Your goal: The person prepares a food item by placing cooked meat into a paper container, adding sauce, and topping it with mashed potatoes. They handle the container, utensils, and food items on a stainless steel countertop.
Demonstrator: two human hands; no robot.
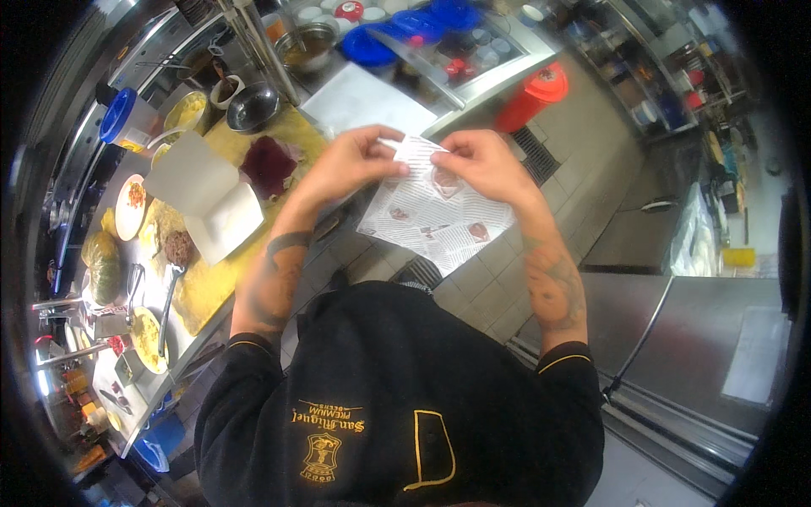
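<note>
Between my two hands hangs a sheet of white printed food wrapping paper (422,221), with dark text lines and small brown pictures. My left hand (365,162) is closed at the paper's upper left edge, thumb against the fingers. On the upper right part, my right hand (488,162) pinches the same sheet between thumb and fingers. The paper is in the air above the floor, its lower corner pointing toward me. Left of my left forearm, an open white cardboard box (228,221) stands on the yellow cutting board (196,296), lid raised.
Near the box are a dark red patch (269,166), a black bowl (253,108), a green squash (102,269), tongs (167,311) and a yellow plate (149,338). A white sheet (365,100) lies on the counter ahead. Beyond my right hand stands a red bin (534,97).
</note>
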